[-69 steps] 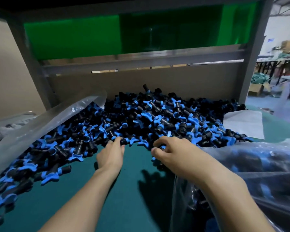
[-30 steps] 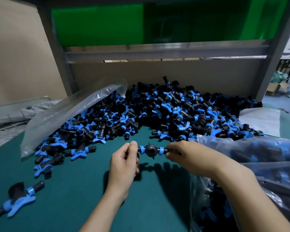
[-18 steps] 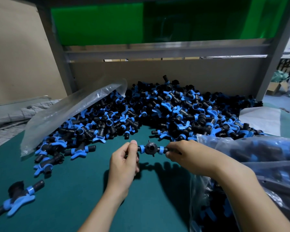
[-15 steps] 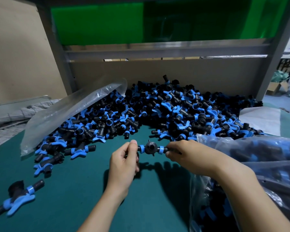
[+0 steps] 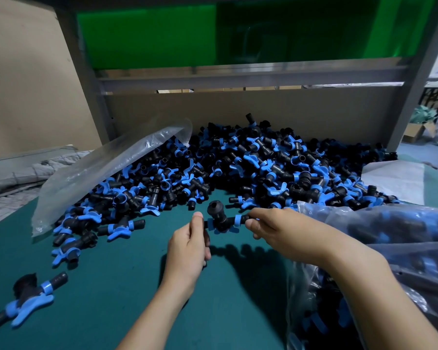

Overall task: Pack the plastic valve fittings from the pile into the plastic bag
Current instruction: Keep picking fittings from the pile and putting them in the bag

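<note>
**One valve fitting held between two hands, in front of the pile**

The left hand point(image 5: 187, 248) pinches the left stub of a black valve fitting point(image 5: 219, 218) between thumb and curled fingers. The right hand point(image 5: 276, 228) pinches the opposite stub, next to a blue ring. The fitting lies level between them, clear of the green worktop point(image 5: 111, 299), with its wide socket pointing up and a blue handle underneath.

Just behind the hands begins the pile point(image 5: 263, 168) of black and blue fittings, which spreads back to a brown backboard point(image 5: 238, 109). The plastic bag point(image 5: 390, 236) bulges at the right, under the right forearm, with dark and blue fittings showing through its film. A second clear bag point(image 5: 106, 168) lies flat over the pile's left slope. One stray fitting point(image 5: 28, 299) lies apart at the near left. A white sheet point(image 5: 395, 180) lies at the far right, and a green panel point(image 5: 147, 34) stands above a grey metal rail point(image 5: 238, 77).
</note>
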Demonstrator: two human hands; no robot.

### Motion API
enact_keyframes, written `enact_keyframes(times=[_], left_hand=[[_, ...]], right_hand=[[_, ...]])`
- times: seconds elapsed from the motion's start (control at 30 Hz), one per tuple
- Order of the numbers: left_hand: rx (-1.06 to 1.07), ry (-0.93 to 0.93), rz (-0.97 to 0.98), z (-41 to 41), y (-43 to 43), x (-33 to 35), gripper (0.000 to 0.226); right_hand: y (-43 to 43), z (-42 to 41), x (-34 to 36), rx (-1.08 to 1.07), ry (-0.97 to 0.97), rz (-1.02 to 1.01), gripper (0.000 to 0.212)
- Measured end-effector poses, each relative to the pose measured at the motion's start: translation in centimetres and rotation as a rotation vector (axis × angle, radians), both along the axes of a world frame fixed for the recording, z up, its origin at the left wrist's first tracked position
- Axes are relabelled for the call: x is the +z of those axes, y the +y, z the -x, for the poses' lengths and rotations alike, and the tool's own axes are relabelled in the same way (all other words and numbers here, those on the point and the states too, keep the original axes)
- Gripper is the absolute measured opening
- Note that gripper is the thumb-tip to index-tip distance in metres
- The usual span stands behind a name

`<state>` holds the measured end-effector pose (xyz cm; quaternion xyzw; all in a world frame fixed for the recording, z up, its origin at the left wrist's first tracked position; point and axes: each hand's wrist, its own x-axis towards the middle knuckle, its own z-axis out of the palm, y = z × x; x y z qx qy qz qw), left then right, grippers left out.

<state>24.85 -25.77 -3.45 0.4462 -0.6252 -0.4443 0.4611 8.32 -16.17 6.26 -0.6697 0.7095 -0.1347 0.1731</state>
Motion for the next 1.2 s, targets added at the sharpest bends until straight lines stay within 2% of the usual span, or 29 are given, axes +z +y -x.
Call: enact_keyframes(times=[0.13, 0.27, 0.33, 0.47, 0.77, 0.93, 1.03, 1.1, 1.2], left_hand=[[-0.028, -0.049, -0.015, 0.2, -0.3, -0.5, 0.06], [-0.081, -0.044, -0.053, 0.4, -0.2, -0.6, 0.039], [-0.1, -0.02, -0.084, 0.4, -0.2, -0.5, 0.035], [-0.145, 0.037, -0.067, 0.2, 0.2, -0.1, 0.035], [-0.181, 0.052, -0.051, 0.1, 0.6, 0.2, 0.054], [-0.163, 0.013, -0.022, 0.1, 0.0, -0.2, 0.04], [-0.111, 0.062, -0.018, 0.1, 0.0, 0.0, 0.054], [-0.067, 0.124, 0.019, 0.1, 0.2, 0.3, 0.055], [-0.017, 0.118, 0.241, 0.1, 0.9, 0.5, 0.058]], right_hand=[[-0.2, -0.3, 0.3, 0.036, -0.002, 0.147, 0.024], [-0.2, -0.8, 1.0, 0.096, -0.019, 0.243, 0.031], [-0.1, -1.0, 1.3, 0.121, -0.026, 0.247, 0.037], [-0.1, -1.3, 1.6, 0.155, -0.063, 0.267, 0.037], [-0.1, -1.5, 1.9, 0.181, -0.121, 0.271, 0.035], [0.0, -1.1, 1.7, 0.145, -0.074, 0.329, 0.023], [-0.1, -0.6, 1.4, 0.051, -0.013, 0.35, 0.02], [-0.2, 0.0, 1.0, -0.012, 0.071, 0.31, 0.02], [-0.2, 0.5, 0.3, -0.039, 0.143, 0.21, 0.02]])
